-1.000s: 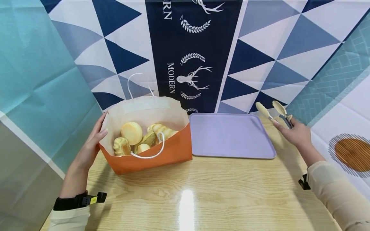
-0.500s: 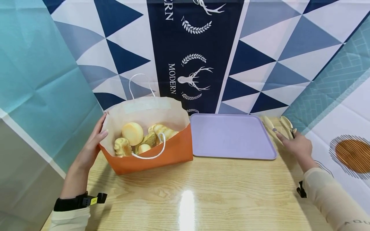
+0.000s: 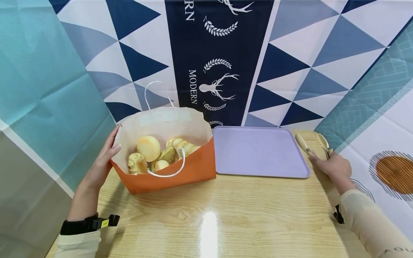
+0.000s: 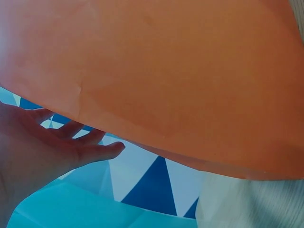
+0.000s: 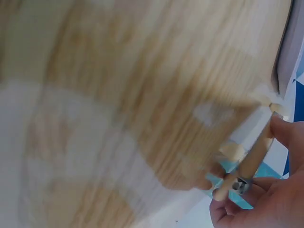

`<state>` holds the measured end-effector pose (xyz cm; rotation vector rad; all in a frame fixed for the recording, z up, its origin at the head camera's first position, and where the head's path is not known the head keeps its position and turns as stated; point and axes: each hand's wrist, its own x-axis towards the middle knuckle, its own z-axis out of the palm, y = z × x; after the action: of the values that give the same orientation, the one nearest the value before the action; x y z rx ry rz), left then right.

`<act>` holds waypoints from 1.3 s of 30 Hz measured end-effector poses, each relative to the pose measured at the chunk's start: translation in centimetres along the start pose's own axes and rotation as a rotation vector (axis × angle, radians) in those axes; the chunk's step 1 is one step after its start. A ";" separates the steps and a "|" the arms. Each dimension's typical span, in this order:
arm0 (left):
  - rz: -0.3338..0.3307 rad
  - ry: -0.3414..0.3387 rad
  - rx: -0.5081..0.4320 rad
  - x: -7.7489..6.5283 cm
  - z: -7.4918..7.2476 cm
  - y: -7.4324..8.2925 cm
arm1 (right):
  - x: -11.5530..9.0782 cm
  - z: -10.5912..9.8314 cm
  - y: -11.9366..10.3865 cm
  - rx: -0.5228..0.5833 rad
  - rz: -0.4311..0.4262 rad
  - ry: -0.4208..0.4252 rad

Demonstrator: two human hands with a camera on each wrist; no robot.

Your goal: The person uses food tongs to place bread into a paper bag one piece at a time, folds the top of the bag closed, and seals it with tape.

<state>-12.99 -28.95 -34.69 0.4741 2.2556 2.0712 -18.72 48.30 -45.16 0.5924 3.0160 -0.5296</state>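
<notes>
My left hand [image 3: 100, 166] touches the left side of an orange paper bag [image 3: 174, 182], fingers extended along it and thumb near the rim. In the left wrist view, the bag's orange wall [image 4: 166, 71] fills most of the frame above the hand [image 4: 52, 147]. Inside lie several bread-like pieces: a round bun [image 3: 148, 148], a ridged loaf [image 3: 186, 146] and a lumpy golden piece [image 3: 137, 163]. At the far right, my right hand [image 3: 335, 167] grips a pair of tongs [image 3: 302, 142], their pale heads spread apart low over the table. Tan tongs handles [image 5: 254, 159] show in the right wrist view.
A lilac tray [image 3: 258, 154] lies between the bag and the tongs. White cord handles [image 3: 166, 176] loop from the bag. The wooden table [image 3: 251, 215] extends in front, and a patterned cloth [image 3: 216, 43] hangs close behind.
My right hand has lowered the tongs from above the table to close over it, right of the tray, and their heads have spread wider. My left hand and the bag stay in place.
</notes>
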 end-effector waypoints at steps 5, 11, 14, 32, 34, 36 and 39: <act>0.001 0.000 0.000 0.0 -0.1 0.1 | 0.1 0.2 0.2 -0.033 -0.008 -0.020; 0.006 -0.005 0.003 -0.1 -0.1 0.2 | 0.1 0.0 0.5 -0.057 -0.037 -0.073; 0.003 -0.007 0.001 -0.1 0.0 0.2 | -0.1 -0.6 0.3 -0.062 -0.058 -0.101; 0.182 -0.057 -0.171 -1.3 0.1 -1.7 | -5.8 -0.4 -18.4 0.289 -0.757 0.334; 0.197 -0.071 -0.174 -1.7 0.1 -2.3 | -7.3 0.5 -20.8 0.372 -0.830 0.236; 0.203 -0.091 -0.150 -2.1 0.1 -3.0 | -8.8 1.6 -22.9 0.462 -0.885 0.125; 0.160 -0.089 -0.077 -2.7 0.3 -3.9 | -11.2 3.4 -25.4 0.558 -0.927 -0.029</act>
<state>-11.06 -29.54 -39.06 0.7486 2.1454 2.1526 -17.96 20.99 -39.13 -0.8861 2.9178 -1.3784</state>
